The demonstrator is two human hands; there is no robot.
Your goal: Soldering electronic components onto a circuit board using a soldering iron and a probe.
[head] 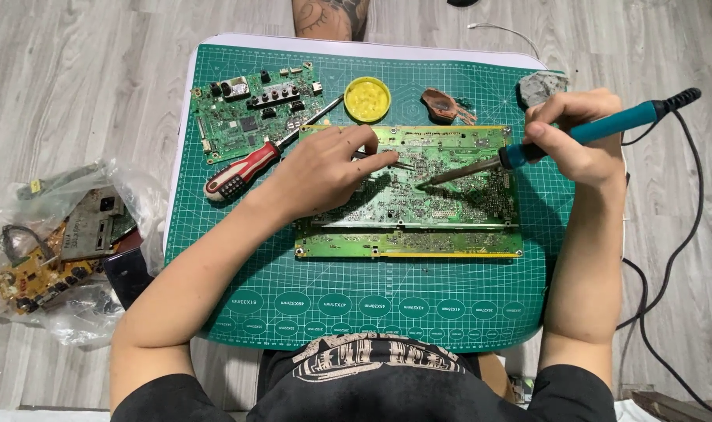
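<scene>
floor (74, 86): pale grey wood-look planks running on a slant, evenly lit with soft shadows only.
table (371, 48): small, white edge showing beyond the far side of the mat, past both hands.
mat (371, 301): green cutting mat with a printed grid, covering nearly the whole tabletop.
plastic bag (98, 234): clear, crumpled, on the floor well out from the left forearm, holding loose yellow and grey circuit boards.
cable (668, 266): black, looping over the floor outside the right forearm.
thin wire (504, 30): white, on the floor beyond the table.
</scene>
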